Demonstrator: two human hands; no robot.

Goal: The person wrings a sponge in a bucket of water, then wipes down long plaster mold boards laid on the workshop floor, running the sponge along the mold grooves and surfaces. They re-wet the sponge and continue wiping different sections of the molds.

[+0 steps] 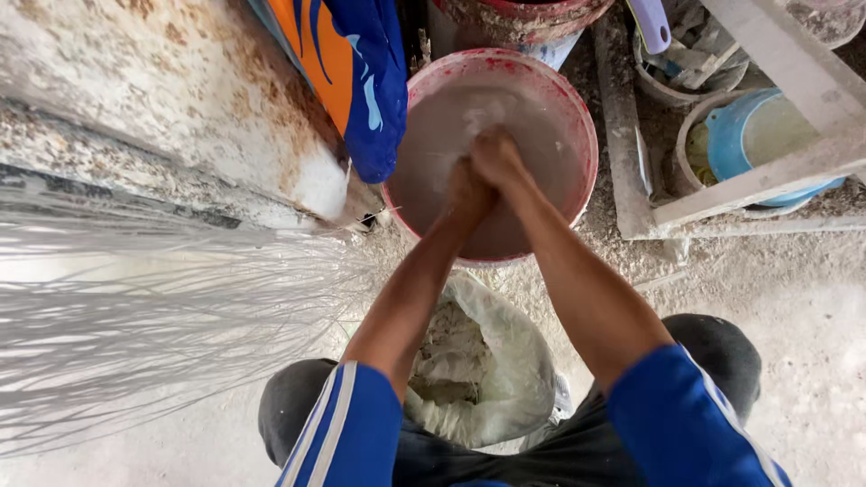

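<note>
A red bucket [585, 117] of murky grey-brown water stands on the floor ahead of me. My left hand [467, 191] and my right hand [495, 159] are pressed together over the water at the bucket's middle, fingers closed against each other and wet. Splashes show beside them; whether anything lies between the palms is hidden. Below my forearms, between my knees, sits an open white plastic bag [519, 361] of pale lumpy powder.
A bundle of thin white fibres [162, 307] fans out at left under a stained white slab [162, 99]. A blue-and-orange cloth [361, 72] hangs beside the bucket. A wooden frame [749, 180], a blue tub [767, 135] and other buckets crowd the right.
</note>
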